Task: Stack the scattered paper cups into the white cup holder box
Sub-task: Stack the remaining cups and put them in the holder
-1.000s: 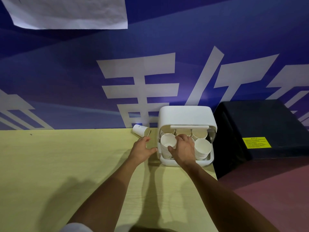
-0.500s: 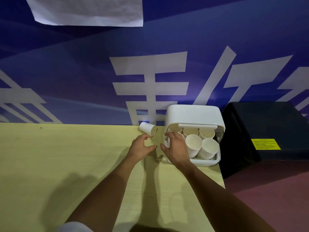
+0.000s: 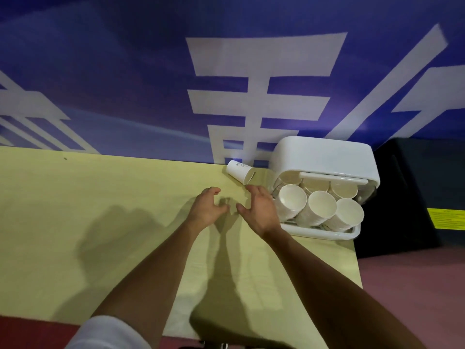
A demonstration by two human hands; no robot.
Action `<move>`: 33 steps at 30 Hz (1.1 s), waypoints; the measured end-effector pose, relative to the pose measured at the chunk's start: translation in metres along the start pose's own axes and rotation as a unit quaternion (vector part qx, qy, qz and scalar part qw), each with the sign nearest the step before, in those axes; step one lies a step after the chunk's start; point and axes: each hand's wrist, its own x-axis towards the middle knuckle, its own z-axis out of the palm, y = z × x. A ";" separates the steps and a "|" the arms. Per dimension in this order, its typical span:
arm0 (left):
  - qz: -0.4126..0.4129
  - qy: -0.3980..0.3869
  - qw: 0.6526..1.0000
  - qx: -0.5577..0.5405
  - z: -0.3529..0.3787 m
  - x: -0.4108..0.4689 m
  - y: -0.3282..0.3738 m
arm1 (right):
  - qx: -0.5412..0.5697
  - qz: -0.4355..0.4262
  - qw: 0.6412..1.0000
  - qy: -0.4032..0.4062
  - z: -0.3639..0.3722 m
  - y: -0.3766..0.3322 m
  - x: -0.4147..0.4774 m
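Right hand (image 3: pixel 261 212) has left the stocked box (image 3: pixel 324 153), slack and empty like left hand (image 3: pixel 207 209); mid-frame paper cup (image 3: pixel 239 171) remains.

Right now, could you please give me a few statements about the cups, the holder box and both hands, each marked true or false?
1. A paper cup lies on its side on the table, left of the white cup holder box. True.
2. The left hand grips that cup. False: it holds nothing and is over the table, short of the cup.
3. The box holds stacks of cups with their mouths facing the camera. True.
4. The right hand reaches inside the box. False: it is over the table beside the box, fingers extended toward the loose cup.
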 end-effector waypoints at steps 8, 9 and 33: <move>-0.007 -0.023 1.000 0.020 -0.001 0.065 -0.009 | 0.017 0.056 0.998 -0.030 0.025 0.015 0.046; -0.008 -0.023 0.999 0.020 -0.001 0.074 -0.010 | 0.029 0.068 0.997 -0.027 0.028 0.016 0.053; 0.000 -0.040 0.998 -0.048 0.015 0.142 -0.024 | 0.103 0.095 0.990 -0.009 0.068 0.021 0.118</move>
